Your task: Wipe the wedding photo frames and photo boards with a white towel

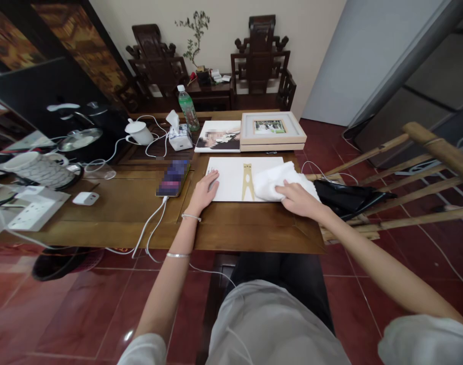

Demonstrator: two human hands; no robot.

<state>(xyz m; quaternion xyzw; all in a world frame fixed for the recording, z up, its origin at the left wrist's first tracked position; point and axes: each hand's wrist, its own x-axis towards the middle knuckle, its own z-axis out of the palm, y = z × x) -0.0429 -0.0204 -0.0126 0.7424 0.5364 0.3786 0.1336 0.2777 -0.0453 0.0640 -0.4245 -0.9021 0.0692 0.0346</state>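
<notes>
A white rectangular panel (227,175) with a tan long-legged animal figure (247,180) on it lies near the table's front edge. My left hand (205,190) rests on its left edge, fingers stretched out and flat. On the panel's right part lies a crumpled white cloth (271,182). My right hand (295,196) grips that cloth at its near side, with the thumb and fingers closed on it. The cloth hides the right portion of the panel.
Behind the panel lie a photo print (219,137) and a framed picture (273,131). A tissue box (180,137), a green bottle (187,107) and a phone (173,177) with its cable stand left. A bamboo chair (383,187) holding a black bag (345,196) is at right.
</notes>
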